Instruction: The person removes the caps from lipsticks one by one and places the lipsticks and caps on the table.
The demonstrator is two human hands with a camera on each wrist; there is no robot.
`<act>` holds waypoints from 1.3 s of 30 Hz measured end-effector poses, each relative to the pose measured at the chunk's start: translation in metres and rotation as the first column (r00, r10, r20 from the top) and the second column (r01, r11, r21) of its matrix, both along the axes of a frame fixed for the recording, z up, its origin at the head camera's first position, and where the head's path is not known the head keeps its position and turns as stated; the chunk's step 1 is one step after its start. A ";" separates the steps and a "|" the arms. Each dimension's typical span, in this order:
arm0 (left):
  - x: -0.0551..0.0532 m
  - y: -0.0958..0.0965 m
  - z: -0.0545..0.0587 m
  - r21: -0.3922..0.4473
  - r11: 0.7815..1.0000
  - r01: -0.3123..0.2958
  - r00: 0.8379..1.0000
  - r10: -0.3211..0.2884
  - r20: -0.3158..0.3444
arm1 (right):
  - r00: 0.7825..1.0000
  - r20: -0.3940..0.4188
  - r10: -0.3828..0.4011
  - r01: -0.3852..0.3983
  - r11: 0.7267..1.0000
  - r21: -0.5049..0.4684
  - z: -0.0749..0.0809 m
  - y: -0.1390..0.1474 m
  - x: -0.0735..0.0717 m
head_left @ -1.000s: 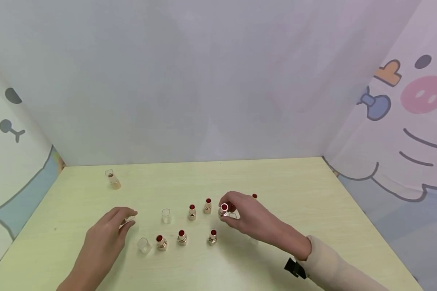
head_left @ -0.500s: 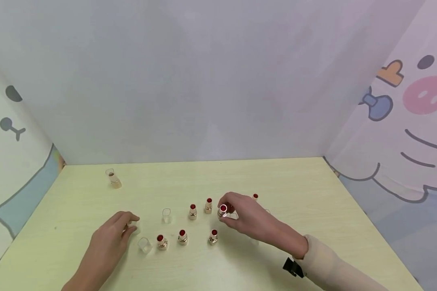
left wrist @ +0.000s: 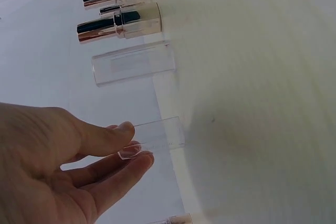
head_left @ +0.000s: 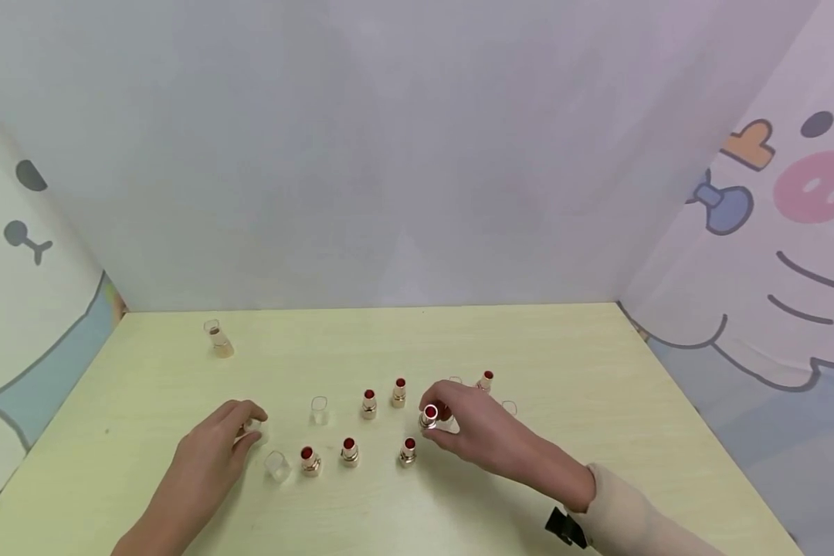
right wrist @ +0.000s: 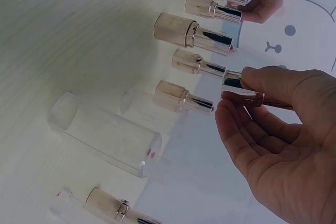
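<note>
My right hand (head_left: 486, 428) pinches a gold lipstick (head_left: 428, 418) between thumb and fingers, its dark red end facing up. In the right wrist view that lipstick (right wrist: 233, 83) is off the table, partly covered by the thumb. My left hand (head_left: 208, 452) pinches the upper end of a clear cap (left wrist: 157, 135), whose lower end is at or near the tabletop. Several uncapped lipsticks stand upright between the hands, among them a front lipstick (head_left: 408, 452) and a back lipstick (head_left: 399, 393). Beside the left hand stand two more clear caps, one nearer cap (head_left: 277, 466) and one farther cap (head_left: 320, 411).
At the table's far left stands a lipstick with a clear cap over it (head_left: 220, 344). Behind the right hand are another lipstick (head_left: 486, 381) and a clear cap (head_left: 510, 406). A large clear cap (right wrist: 105, 132) looms in the right wrist view. Curtains surround the pale table (head_left: 563, 340).
My right hand has come slightly nearer and right with the lipstick, uncovering more behind it. My left hand has shifted a little nearer and right, still pinching the clear cap.
</note>
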State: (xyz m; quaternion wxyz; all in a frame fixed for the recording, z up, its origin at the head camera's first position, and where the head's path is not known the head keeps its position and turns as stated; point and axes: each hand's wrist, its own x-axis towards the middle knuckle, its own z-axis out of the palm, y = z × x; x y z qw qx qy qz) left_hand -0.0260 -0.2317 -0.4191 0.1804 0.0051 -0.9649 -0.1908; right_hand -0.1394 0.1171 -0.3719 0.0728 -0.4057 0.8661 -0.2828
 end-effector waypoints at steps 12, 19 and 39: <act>0.001 -0.002 0.003 0.025 1.000 0.009 0.999 -0.010 0.041 | 0.999 0.042 -0.006 0.006 1.000 0.004 -0.007 0.008 0.008; -0.004 -0.010 0.015 0.058 0.998 -0.017 0.998 0.013 0.066 | 0.998 0.064 -0.019 0.018 1.000 0.005 -0.012 0.010 0.013; -0.052 -0.091 0.036 0.067 0.985 -0.156 0.985 0.160 -0.064 | 0.990 0.138 -0.011 0.008 1.000 0.018 -0.030 0.007 0.024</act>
